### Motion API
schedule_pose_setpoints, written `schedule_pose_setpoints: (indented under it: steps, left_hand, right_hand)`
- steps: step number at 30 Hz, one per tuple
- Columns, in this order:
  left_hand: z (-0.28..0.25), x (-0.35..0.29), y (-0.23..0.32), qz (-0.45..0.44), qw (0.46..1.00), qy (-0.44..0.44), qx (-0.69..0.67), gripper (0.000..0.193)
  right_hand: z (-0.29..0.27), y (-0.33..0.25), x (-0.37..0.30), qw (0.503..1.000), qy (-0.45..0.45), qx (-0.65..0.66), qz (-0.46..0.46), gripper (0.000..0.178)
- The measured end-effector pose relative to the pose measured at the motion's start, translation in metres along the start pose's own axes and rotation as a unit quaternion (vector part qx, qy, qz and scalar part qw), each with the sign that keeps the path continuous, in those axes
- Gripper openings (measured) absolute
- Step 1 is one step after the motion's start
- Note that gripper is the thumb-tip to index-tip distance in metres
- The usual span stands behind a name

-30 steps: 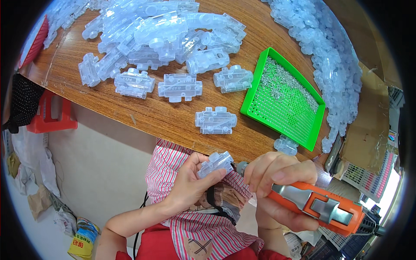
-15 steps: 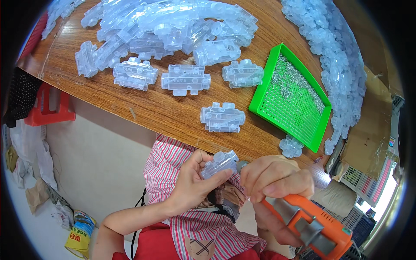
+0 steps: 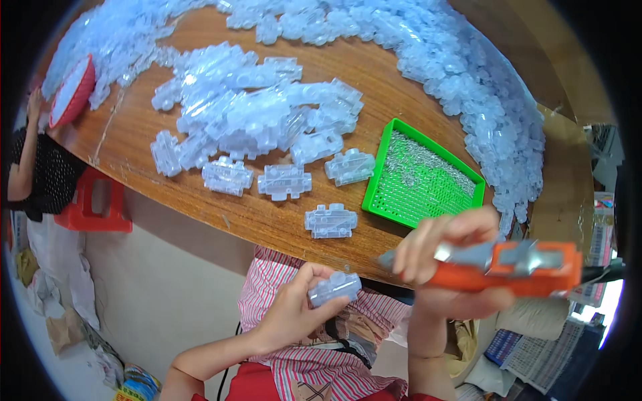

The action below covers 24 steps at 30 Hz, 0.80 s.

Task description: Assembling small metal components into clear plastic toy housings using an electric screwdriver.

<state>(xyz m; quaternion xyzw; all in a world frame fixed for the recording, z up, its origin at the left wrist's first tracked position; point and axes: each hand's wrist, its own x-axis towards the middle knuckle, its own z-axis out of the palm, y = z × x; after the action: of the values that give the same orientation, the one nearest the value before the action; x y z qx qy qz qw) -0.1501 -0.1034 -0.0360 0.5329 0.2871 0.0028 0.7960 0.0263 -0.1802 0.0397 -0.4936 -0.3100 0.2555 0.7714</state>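
My left hand [image 3: 284,304] has its fingers closed round a clear plastic housing [image 3: 336,289] with short round stubs, just off the table's near edge. In my right hand [image 3: 428,257] is an orange and grey electric screwdriver [image 3: 535,271], lying almost level. Its grey tip [image 3: 386,260] points left and stands apart from the housing, up and to the right of it. Just beyond my right hand sits a green tray [image 3: 376,175] of small silver screws [image 3: 416,160]. A single clear housing [image 3: 331,222] lies on the table between the tray and my left hand.
Across the wooden table [image 3: 200,204] spreads a heap of clear housings [image 3: 247,113]. A long bank of clear parts [image 3: 495,120] lines the far and right edges. At the left, a person [image 3: 43,164] sits near a red basket [image 3: 73,93] and a red stool [image 3: 100,207].
The screwdriver has swung up to nearly level, its tip drawing away from the held housing. My left hand keeps its hold. The view has shifted, showing more of the table's far side.
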Motion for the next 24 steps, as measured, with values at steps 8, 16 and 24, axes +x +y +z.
schedule_pose_setpoints:
  steps: [8, 16, 24]
  left_hand:
    - [-0.025, 0.037, 0.064, 0.271, 0.806, 0.002, 0.527, 0.038]
    - [-0.028, 0.049, 0.070, 0.217, 0.769, -0.096, 0.594, 0.039]
    - [-0.029, 0.054, 0.055, 0.273, 0.795, -0.126, 0.527, 0.048]
  right_hand:
    - [-0.045, -0.004, 0.050, 0.981, 0.060, -0.173, -0.069, 0.054]
    - [-0.072, -0.012, 0.058, 0.959, 0.044, -0.262, -0.101, 0.056]
    - [-0.088, 0.000, 0.013, 0.879, 0.076, -0.454, -0.123, 0.091]
